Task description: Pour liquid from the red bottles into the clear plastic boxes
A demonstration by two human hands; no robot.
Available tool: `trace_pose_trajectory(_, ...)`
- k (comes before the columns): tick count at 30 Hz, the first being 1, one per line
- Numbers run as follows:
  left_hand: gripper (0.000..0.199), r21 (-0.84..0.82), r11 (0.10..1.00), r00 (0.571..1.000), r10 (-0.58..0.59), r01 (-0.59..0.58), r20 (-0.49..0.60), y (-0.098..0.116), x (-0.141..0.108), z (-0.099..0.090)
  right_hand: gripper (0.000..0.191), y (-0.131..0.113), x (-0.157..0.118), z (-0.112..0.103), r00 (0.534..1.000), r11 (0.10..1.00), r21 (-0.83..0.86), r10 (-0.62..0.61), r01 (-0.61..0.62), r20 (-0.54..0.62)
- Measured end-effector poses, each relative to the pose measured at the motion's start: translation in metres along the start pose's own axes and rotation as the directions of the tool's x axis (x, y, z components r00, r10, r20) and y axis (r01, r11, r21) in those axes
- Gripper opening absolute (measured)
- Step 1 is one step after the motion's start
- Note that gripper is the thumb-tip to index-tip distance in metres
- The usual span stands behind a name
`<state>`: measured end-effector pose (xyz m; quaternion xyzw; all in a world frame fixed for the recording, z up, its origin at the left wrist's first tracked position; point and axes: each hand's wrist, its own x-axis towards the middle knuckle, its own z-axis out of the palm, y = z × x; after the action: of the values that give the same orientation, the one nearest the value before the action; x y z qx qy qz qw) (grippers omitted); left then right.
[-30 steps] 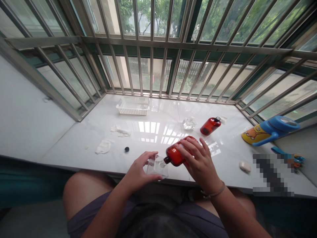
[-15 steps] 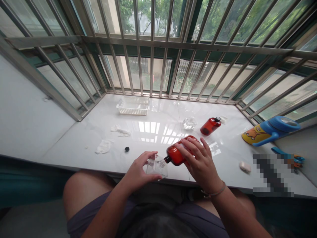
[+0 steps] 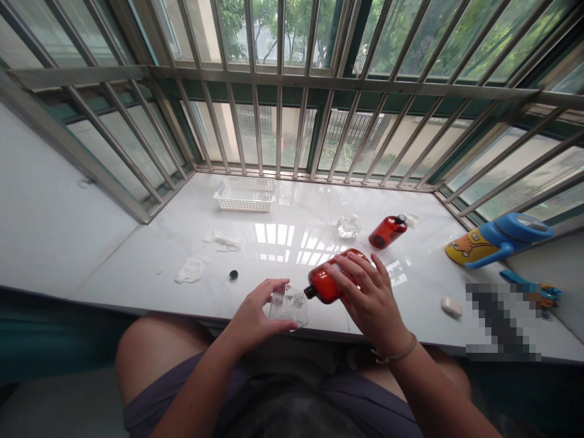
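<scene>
My right hand [image 3: 365,292] is wrapped round an amber-red bottle [image 3: 322,286], tipped on its side with its black threaded neck pointing left. Held between the thumb and fingers of my left hand [image 3: 262,310] is a small clear square bottle [image 3: 288,309], its round mouth tilted toward the amber bottle's neck. A small gap shows between the two mouths. Whether liquid runs between them I cannot make out. On the white counter [image 3: 292,240], left of my hands, lies a black cap [image 3: 233,275].
Behind stand a second amber bottle [image 3: 387,232], a clear glass piece [image 3: 349,227] and a white basket [image 3: 245,196]. Crumpled tissues [image 3: 191,270] lie left. At right are a blue-and-yellow flask [image 3: 497,240], a pale soap-like object [image 3: 451,307] and a blurred-out patch. Metal bars border the counter's back.
The amber bottle's neck has drawn back slightly from the clear bottle's mouth, opening a small gap. Both hands keep their holds; the other things stay put.
</scene>
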<state>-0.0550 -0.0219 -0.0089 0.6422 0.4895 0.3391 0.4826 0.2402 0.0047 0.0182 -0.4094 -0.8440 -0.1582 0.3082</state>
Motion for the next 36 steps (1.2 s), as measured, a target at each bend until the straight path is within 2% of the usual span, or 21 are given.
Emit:
trace_pose_trajectory(19,0.079,0.002,1.000,1.000,-0.005,0.005,-0.003,-0.0059,0.0017,-0.0003,0.054,0.0020,0.0003,-0.0030,1.000,1.000,-0.019,-0.006,0.005,-0.008)
trace_pose_trajectory(27,0.077,0.010,1.000,1.000,-0.005,0.005,-0.010,-0.0032,0.0013,-0.0004,0.062,0.0035,-0.0004,-0.0024,1.000,1.000,-0.029,-0.011,0.011,-0.007)
trace_pose_trajectory(36,0.077,0.029,1.000,1.000,-0.010,0.010,-0.001,-0.0051,0.0019,-0.0011,0.056,0.0019,0.0031,-0.0046,1.000,1.000,-0.028,-0.010,0.010,-0.009)
